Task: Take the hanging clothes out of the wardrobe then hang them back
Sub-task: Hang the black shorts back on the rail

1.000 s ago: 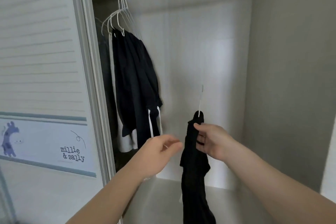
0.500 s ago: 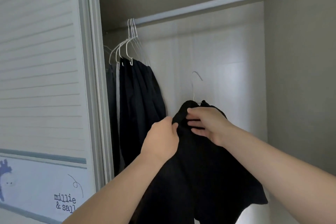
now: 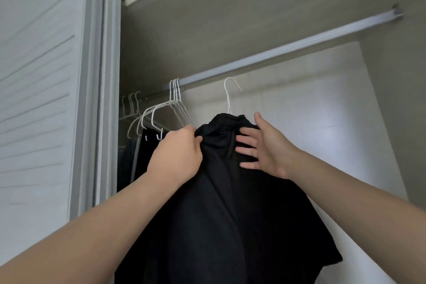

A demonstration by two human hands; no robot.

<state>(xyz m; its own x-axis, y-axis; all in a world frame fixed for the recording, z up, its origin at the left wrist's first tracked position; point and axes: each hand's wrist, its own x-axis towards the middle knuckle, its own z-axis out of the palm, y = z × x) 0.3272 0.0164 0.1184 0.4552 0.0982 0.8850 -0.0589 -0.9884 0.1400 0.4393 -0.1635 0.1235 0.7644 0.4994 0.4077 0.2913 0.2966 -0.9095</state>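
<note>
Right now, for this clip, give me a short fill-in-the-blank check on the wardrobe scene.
The left hand has a grip on a ___ garment. The right hand rests open on it below its ___ wire hanger. The other hangers crowd the ___ end of the rail.
Missing: black; white; left.

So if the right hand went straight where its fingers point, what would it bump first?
The black garment: the right hand points its fingers left at the cloth, seemingly touching. Beyond lies the left hand; depth is unclear.
</note>
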